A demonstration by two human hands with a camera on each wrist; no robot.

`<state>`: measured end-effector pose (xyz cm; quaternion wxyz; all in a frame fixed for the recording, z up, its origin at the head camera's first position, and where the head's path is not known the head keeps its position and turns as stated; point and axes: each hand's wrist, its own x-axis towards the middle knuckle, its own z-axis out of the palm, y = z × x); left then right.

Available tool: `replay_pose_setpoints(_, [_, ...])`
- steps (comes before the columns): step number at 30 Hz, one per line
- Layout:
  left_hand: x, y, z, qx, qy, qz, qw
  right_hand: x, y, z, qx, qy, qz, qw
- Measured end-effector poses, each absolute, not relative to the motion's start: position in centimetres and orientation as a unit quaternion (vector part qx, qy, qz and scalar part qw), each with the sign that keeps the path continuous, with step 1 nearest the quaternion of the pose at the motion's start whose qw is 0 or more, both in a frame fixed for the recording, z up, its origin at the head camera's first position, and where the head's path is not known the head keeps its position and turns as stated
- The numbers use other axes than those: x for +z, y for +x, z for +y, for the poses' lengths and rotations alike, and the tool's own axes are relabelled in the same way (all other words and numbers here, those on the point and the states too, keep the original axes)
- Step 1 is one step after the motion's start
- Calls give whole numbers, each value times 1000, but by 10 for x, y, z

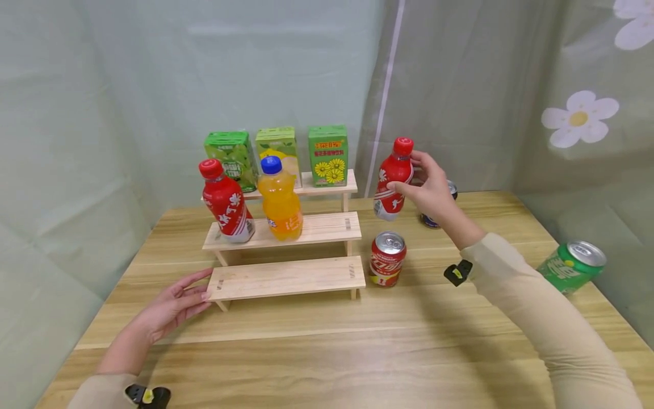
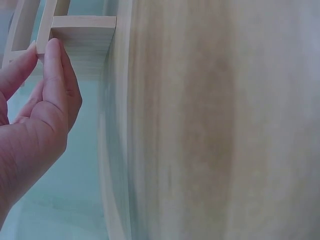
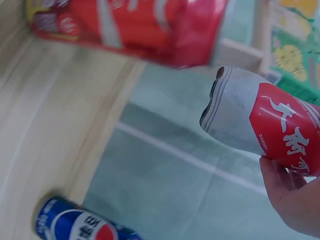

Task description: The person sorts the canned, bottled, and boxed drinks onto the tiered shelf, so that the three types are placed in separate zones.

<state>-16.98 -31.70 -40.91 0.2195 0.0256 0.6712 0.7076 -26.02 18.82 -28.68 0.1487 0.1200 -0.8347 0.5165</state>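
A red bottle (image 1: 392, 180) is held up off the table by my right hand (image 1: 431, 190), whose thumb and fingers grip its sides, right of the wooden rack. In the right wrist view the bottle (image 3: 280, 125) is tilted, its pale base toward the middle. My left hand (image 1: 171, 307) pinches the left end of the rack's lowest shelf (image 1: 286, 279); the left wrist view shows thumb and fingertips of that hand (image 2: 45, 95) at the shelf edge (image 2: 82, 22). Another red bottle (image 1: 230, 207) and an orange bottle (image 1: 281, 204) stand on the middle shelf.
Three green drink cartons (image 1: 328, 156) stand on the top shelf. A red can (image 1: 388, 259) is just right of the rack. A dark blue can (image 1: 430, 220) sits behind my right hand, and a green can (image 1: 571, 267) near the table's right edge.
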Motion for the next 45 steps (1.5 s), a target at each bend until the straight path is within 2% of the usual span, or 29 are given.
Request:
replay_pose_setpoints(15, [-407,-169,-317,707,26,672,221,-268,-240,147,545,174,-813,107])
replay_pose_setpoints(33, [-411,-172,-318,725,28,650,227,-277,-245,99,569,212,-792,65])
replay_pose_setpoints(45, [-411,-171,-319,721,23,655,226,-291,-253,89,567,228,-787,87])
